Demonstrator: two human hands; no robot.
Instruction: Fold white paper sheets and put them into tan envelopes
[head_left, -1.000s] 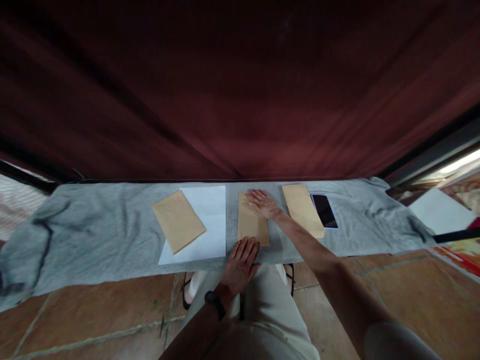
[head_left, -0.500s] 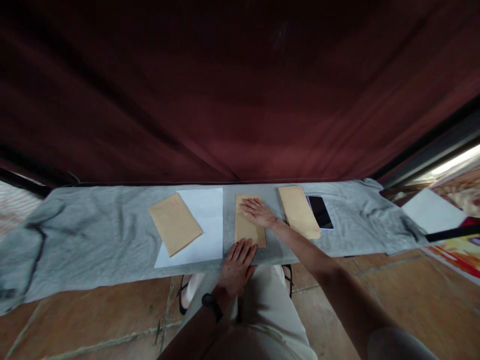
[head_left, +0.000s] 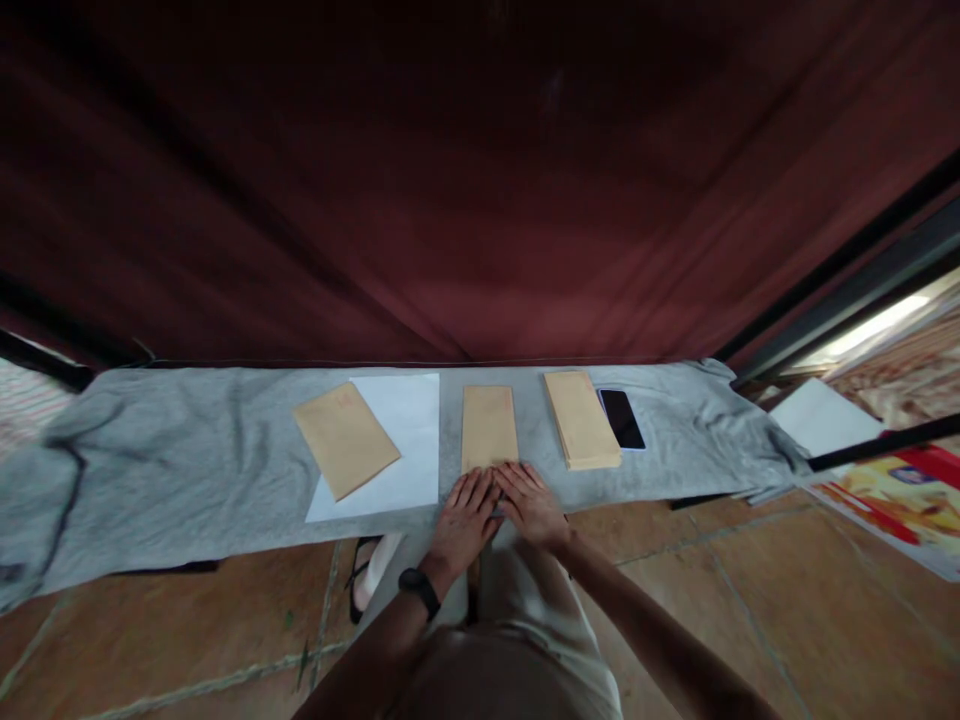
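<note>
A brown paper envelope [head_left: 489,425] lies flat on the grey cloth, lengthwise in front of me. Both hands rest on its near end, their fingertips side by side. My left hand [head_left: 461,520], with a dark band at the wrist, has its fingers stretched out flat. My right hand [head_left: 534,505] also lies flat, fingers extended over the near right corner. The envelope's near edge is hidden beneath the hands. To the left, another brown envelope [head_left: 346,440] lies slanted on white paper [head_left: 416,450]. A stack of brown envelopes [head_left: 583,420] sits to the right.
A phone [head_left: 622,420] with a dark screen lies beside the stack, on the grey cloth [head_left: 195,460]. Dark red fabric [head_left: 465,200] hangs along the far edge. At the right stand a white sheet [head_left: 825,415] and a colourful printed box [head_left: 900,500], near a dark bar.
My right hand has slid from the far part of the envelope toward me and now lies beside my left hand. The view has shifted slightly.
</note>
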